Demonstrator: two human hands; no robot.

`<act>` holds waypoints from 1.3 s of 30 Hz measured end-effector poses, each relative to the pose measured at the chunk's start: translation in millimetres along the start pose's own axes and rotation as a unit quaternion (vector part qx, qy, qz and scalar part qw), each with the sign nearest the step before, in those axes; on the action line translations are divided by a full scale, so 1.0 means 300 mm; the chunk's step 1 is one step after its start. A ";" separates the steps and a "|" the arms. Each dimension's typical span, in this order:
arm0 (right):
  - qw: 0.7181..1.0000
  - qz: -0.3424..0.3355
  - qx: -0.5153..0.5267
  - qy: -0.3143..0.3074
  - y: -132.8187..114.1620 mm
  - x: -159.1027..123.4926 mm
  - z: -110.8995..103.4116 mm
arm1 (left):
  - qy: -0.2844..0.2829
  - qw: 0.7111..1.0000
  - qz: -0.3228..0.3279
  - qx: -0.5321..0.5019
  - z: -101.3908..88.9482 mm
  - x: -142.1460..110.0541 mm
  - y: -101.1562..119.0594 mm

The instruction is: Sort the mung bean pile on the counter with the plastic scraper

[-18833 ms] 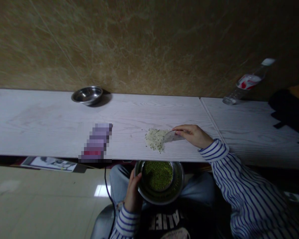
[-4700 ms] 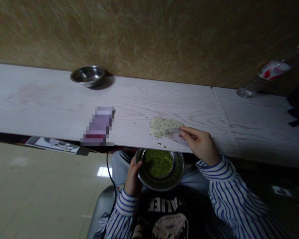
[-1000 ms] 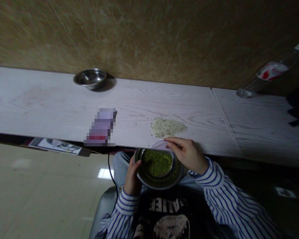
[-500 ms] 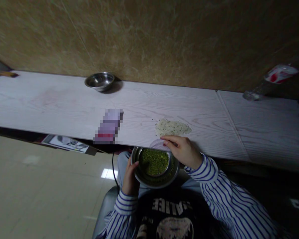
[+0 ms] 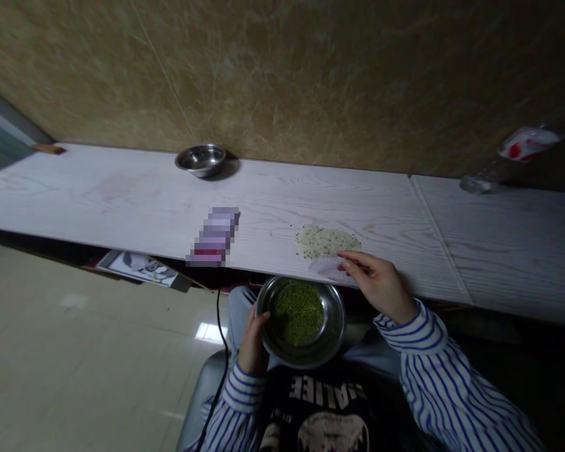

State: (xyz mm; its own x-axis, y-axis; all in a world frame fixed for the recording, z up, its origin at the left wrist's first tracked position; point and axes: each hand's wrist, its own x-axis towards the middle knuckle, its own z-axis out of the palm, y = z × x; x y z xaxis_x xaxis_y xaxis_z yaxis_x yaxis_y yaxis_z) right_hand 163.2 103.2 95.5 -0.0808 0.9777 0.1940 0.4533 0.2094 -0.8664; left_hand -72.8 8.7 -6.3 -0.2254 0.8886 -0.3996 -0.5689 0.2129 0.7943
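Observation:
My left hand [image 5: 253, 342] grips the left rim of a steel bowl [image 5: 333, 333], its thumb over the edge. The bowl sits over my lap, just under the table's front edge, with green mung beans [image 5: 297, 314] inside. Between the fingertips of my right hand [image 5: 381, 282] is a clear, half-round plastic protractor [image 5: 327, 267]. It lies low over the table's near edge, in front of a flat pile of white rice [image 5: 324, 238]. Dark green beans are scattered through the rice and around it.
A smaller steel bowl [image 5: 201, 161] stands against the wall. A pixelated phone-like object [image 5: 215, 237] lies left of the rice. At the right stands a clear bottle [image 5: 522, 147] with a red and white label. A black cable [image 5: 225, 351] hangs beside my left arm.
My right hand has moved right with the protractor, away from above the bowl's back rim. More of the bowl shows now. The whole view has shifted slightly.

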 end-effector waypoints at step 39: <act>0.970 0.093 0.144 0.175 0.172 -0.004 -0.126 | -0.005 1.000 -0.002 0.027 0.082 0.015 -0.059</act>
State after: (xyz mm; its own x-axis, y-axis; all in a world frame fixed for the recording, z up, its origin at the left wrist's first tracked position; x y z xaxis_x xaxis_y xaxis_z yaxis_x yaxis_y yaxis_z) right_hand 220.2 112.1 68.0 0.3071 0.9438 0.1224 0.1604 0.0754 -0.9842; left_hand -44.3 19.0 -10.8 -0.2155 0.8914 -0.3987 -0.5260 0.2380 0.8165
